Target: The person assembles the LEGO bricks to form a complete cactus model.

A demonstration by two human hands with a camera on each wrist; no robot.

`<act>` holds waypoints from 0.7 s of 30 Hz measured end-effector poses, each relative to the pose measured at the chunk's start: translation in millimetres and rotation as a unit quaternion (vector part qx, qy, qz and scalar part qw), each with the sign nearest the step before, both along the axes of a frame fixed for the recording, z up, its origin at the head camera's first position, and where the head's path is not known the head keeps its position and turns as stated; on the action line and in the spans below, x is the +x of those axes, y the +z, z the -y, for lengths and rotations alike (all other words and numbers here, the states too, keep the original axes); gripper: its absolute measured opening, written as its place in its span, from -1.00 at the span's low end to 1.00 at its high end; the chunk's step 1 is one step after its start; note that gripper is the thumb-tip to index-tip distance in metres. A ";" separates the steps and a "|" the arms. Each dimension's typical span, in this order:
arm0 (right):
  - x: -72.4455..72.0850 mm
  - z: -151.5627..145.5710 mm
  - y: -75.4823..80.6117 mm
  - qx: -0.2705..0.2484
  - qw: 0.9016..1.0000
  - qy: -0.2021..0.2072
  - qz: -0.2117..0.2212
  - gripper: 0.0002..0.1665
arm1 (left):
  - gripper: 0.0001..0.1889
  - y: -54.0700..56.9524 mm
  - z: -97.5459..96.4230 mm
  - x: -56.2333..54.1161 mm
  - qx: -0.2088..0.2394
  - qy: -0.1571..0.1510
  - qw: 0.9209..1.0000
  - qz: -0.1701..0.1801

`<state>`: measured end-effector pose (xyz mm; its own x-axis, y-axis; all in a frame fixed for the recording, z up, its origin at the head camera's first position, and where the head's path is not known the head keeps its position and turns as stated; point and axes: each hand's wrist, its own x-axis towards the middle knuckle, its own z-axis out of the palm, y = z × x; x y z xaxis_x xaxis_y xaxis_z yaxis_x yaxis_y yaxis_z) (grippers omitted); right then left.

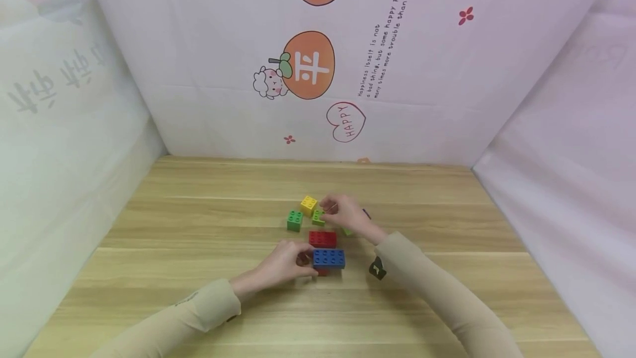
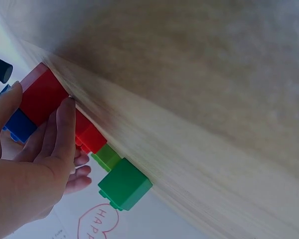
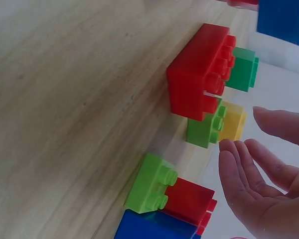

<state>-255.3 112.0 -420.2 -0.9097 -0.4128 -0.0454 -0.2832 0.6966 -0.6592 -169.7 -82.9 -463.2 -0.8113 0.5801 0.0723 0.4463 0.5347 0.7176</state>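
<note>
My left hand (image 1: 287, 263) grips a red building brick (image 2: 44, 94) with a blue brick (image 1: 328, 259) on top of it. Just beyond lies another red brick (image 1: 322, 238), its studs facing up. My right hand (image 1: 346, 212) hovers by a small light green brick (image 1: 317, 217), thumb and fingers apart. In the right wrist view nothing shows between the fingers (image 3: 249, 179); whether they touch the light green brick or the yellow brick (image 1: 308, 204) behind it, I cannot tell. Left of these two stands a green brick (image 1: 295, 220).
Near the right hand, in the right wrist view, sit another light green brick (image 3: 148, 186), a blue brick (image 3: 152, 226) and a red brick (image 3: 188, 199). Under the right forearm shows a small black object (image 1: 377, 268). White printed cloth (image 1: 422, 126) walls the wooden table (image 1: 208, 225).
</note>
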 end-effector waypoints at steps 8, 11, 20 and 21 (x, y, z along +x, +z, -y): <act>-3.2 2.9 -6.6 0.018 1.000 -0.014 -0.007 -0.65 | -0.70 0.5 -0.3 0.0 -0.009 0.007 1.000 0.005; -7.1 4.8 -11.0 0.028 0.999 -0.026 0.004 -0.64 | -0.68 0.6 -0.1 0.0 -0.010 0.008 1.000 0.011; -10.6 8.1 -14.5 0.068 0.997 -0.023 -0.004 -0.60 | -0.68 -1.0 -0.2 -0.5 -0.008 0.007 1.000 0.006; -10.4 8.4 -14.7 0.069 0.997 -0.021 -0.005 -0.59 | -0.68 -1.0 -0.1 -0.3 -0.008 0.007 1.000 0.006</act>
<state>-265.8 103.7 -434.8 -0.9270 -0.3641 -0.0899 -0.2574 0.7919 -0.5538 -170.0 -82.8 -464.2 -0.8200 0.5698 0.0543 0.4306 0.5516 0.7144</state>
